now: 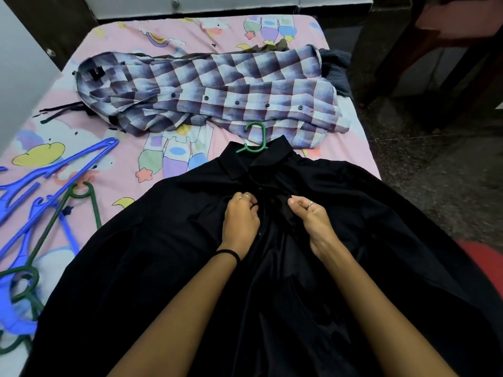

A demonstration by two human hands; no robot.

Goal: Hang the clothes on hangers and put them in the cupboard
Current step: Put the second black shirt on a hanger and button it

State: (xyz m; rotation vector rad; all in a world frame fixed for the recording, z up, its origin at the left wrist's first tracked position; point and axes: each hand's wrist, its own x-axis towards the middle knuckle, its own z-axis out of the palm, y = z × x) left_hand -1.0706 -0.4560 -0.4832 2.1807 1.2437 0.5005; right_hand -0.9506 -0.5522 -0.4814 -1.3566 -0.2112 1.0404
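A black shirt lies spread over the near half of the bed, collar pointing away from me. A green hanger is inside it, only its hook showing above the collar. My left hand pinches the left edge of the shirt's front opening just below the collar. My right hand pinches the right edge, a small gap between the two. A purple and white checked shirt lies flat across the far part of the bed.
Several blue hangers and dark green hangers lie on the pink cartoon bedsheet at the left. A dark grey garment sits at the bed's far right corner. White cupboard drawers stand behind the bed. Dark floor lies to the right.
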